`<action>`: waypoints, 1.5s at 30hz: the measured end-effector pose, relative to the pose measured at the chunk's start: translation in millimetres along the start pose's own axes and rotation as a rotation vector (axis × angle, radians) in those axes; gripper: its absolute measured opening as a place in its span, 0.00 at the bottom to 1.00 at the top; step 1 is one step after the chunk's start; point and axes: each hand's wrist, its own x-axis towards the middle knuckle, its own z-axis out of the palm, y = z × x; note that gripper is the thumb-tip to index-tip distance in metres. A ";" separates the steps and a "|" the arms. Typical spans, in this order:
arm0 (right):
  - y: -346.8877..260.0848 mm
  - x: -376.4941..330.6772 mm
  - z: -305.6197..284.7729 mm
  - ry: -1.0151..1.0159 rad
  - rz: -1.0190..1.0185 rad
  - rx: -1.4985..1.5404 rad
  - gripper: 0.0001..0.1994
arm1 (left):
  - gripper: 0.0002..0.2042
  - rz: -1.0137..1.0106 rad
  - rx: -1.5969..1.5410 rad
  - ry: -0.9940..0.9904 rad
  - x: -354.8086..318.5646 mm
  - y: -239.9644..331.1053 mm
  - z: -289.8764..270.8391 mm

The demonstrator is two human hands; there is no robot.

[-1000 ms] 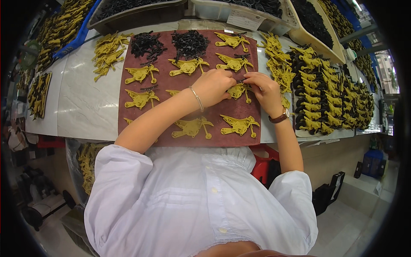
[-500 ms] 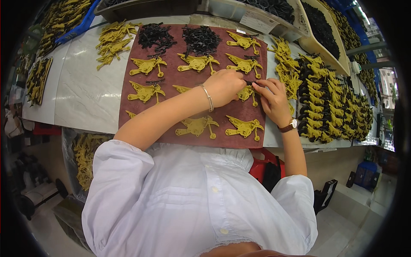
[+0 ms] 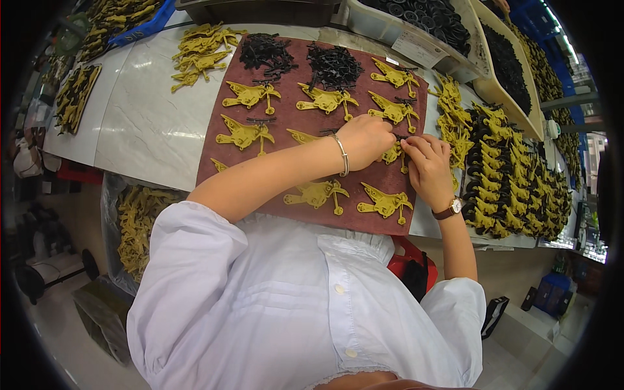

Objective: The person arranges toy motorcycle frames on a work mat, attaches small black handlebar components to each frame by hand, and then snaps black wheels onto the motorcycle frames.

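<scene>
Yellow flat plastic parts, shaped like a bird with a hooked arm, lie in rows on a dark red cloth [image 3: 299, 221]. My left hand [image 3: 368, 140] is curled over one yellow part [image 3: 392, 153] at the cloth's right side, and its fingertips are mostly hidden. My right hand [image 3: 429, 164] pinches a small black stick-like piece [image 3: 402, 138] at the top of that part. Several yellow parts, such as the one at upper left [image 3: 250, 95], have a black piece lying beside their upper edge. The two nearest, including the right one [image 3: 385, 200], show none.
Two heaps of black pieces [image 3: 266, 54] [image 3: 334, 66] lie at the cloth's far edge. Loose yellow parts [image 3: 203, 53] are piled at far left, and others [image 3: 453, 107] along the right. Stacked yellow-and-black assemblies [image 3: 487, 188] stand farther right. Bins [image 3: 435, 58] line the back.
The whole view has turned slightly, so the table appears shifted right. My hands stay at the same yellow part, with fingertips still close together around the black piece.
</scene>
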 end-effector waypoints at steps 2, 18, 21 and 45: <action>-4.9 0.8 -2.3 -0.003 0.023 -0.014 0.17 | 0.14 -0.010 -0.016 -0.023 -3.0 1.2 -6.4; -65.8 -48.6 -19.2 0.327 0.326 0.225 0.20 | 0.09 -0.627 0.112 -0.046 -63.5 -146.9 -116.1; -70.6 -60.8 -15.9 0.358 0.396 0.238 0.18 | 0.09 -0.615 0.101 -0.051 -61.3 -151.4 -115.2; -86.2 -114.4 -11.2 0.462 0.589 0.278 0.17 | 0.10 -0.468 -0.041 -0.073 -64.3 -157.9 -125.5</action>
